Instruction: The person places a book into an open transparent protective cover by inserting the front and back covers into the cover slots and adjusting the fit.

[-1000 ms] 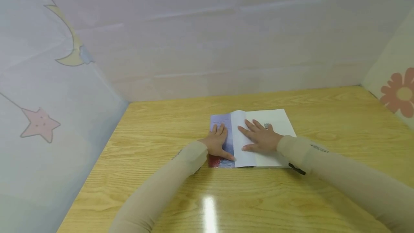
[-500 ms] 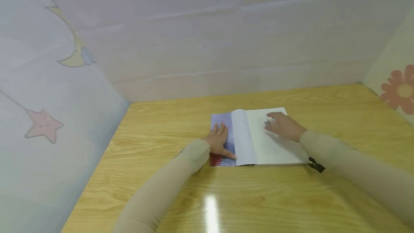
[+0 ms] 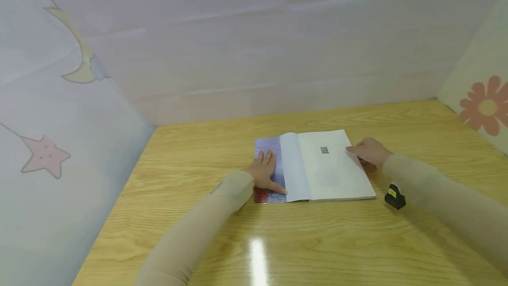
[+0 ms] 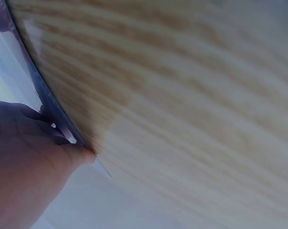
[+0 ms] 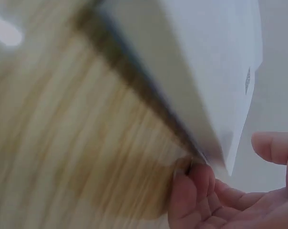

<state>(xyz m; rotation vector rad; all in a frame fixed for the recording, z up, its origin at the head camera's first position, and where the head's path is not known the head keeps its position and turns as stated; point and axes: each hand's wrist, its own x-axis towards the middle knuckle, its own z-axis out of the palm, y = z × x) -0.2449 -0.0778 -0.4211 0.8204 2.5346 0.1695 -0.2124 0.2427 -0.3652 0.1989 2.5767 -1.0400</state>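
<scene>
An open book (image 3: pixel 332 171) lies on the wooden table, its white right-hand page marked with a small QR code (image 3: pixel 324 150). My left hand (image 3: pixel 263 173) rests spread on the blue and red printed cover flap (image 3: pixel 281 169) at the left, thumb stretched toward the white leaf (image 3: pixel 295 167) beside it. In the left wrist view the thumb (image 4: pixel 75 155) lies along the book's near edge. My right hand (image 3: pixel 369 151) is at the book's right edge, thumb over the page margin. The right wrist view shows its curled fingers (image 5: pixel 194 186) at the edge, the thumb raised apart from them.
The wooden table (image 3: pixel 190 228) extends around the book, with a light reflection near its front. Pale walls stand behind and at both sides, printed with a moon, a pink star (image 3: pixel 45 156) and a red flower (image 3: pixel 487 107). A black wrist device (image 3: pixel 394 197) hangs under the right sleeve.
My right hand has lifted off the white page and moved right to the book's outer edge, uncovering the QR code. The left hand has stayed on the flap.
</scene>
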